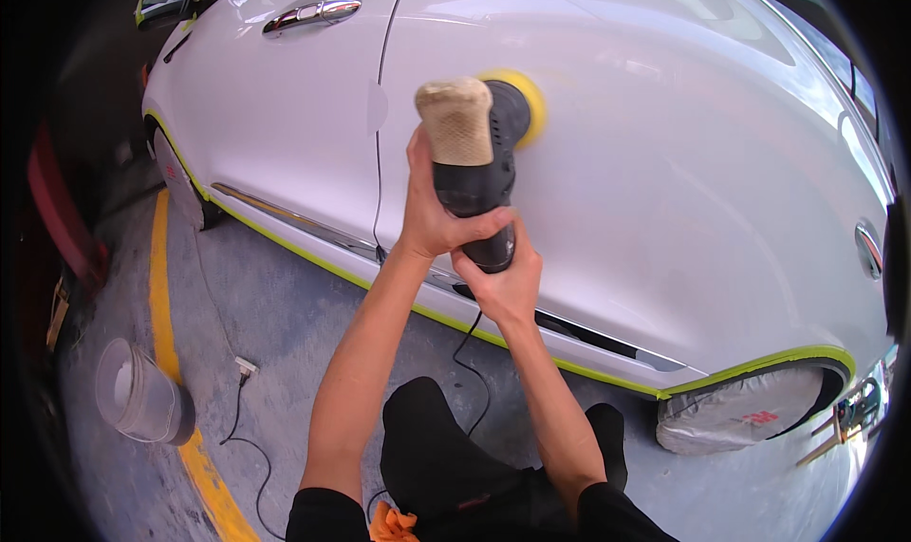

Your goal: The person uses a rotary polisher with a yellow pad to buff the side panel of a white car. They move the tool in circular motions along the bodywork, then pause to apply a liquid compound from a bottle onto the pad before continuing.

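Observation:
Both my hands hold a black electric polisher (473, 193) with a tan mesh cover over its head. My left hand (434, 214) wraps the body below the cover, its thumb across the front. Lower down, my right hand (509, 278) grips the end of the handle. The polisher's yellow foam pad (537, 111) lies against the white car's rear door (626, 186), its rim blurred. Left of it are the front door (299, 122) and a chrome door handle (313, 15). Yellow-green masking tape (285, 241) runs along the sill and around the wheel arches.
A power cord (487, 385) hangs below the polisher. A plug connector (245, 365) lies on the floor near a translucent plastic bucket (142, 399) and a yellow floor line (162, 278). Covers wrap the front wheel (178, 182) and rear wheel (740, 410). An orange cloth (391, 524) is by my lap.

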Available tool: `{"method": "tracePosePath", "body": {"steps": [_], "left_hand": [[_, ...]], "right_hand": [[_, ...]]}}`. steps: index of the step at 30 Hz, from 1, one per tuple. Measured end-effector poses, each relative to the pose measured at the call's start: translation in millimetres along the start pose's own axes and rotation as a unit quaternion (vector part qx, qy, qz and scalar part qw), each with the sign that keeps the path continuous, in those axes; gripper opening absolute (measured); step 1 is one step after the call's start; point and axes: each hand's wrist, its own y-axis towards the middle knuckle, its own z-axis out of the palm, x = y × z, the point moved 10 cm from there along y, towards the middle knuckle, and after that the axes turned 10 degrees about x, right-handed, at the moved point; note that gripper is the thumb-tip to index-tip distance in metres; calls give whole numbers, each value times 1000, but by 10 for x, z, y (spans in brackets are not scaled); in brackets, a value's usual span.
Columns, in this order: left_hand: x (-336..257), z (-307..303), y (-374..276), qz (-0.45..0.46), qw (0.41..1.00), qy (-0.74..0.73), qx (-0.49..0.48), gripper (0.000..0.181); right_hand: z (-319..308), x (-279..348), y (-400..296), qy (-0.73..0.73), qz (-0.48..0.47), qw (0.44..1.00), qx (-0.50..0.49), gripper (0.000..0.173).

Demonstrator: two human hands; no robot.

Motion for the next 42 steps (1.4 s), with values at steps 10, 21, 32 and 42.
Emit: {"method": "tracePosePath", "body": {"steps": [10,21,32,42], "left_hand": [[76,-317,-129,21,979,-141,-144,106],[-1430,2813,539,247,952,77,163,131],[-389,-87,123,182,970,158,-40,139],[310,-983,-952,26,922,-152,-355,139]], "right_hand": [[-21,380,178,-146,43,985,79,52],[-2497,-883,-1141,254,-15,944,-210,64],[-15,-143,1,21,-26,999,-16,42],[666,452,277,-268,83,932,231,55]]}}
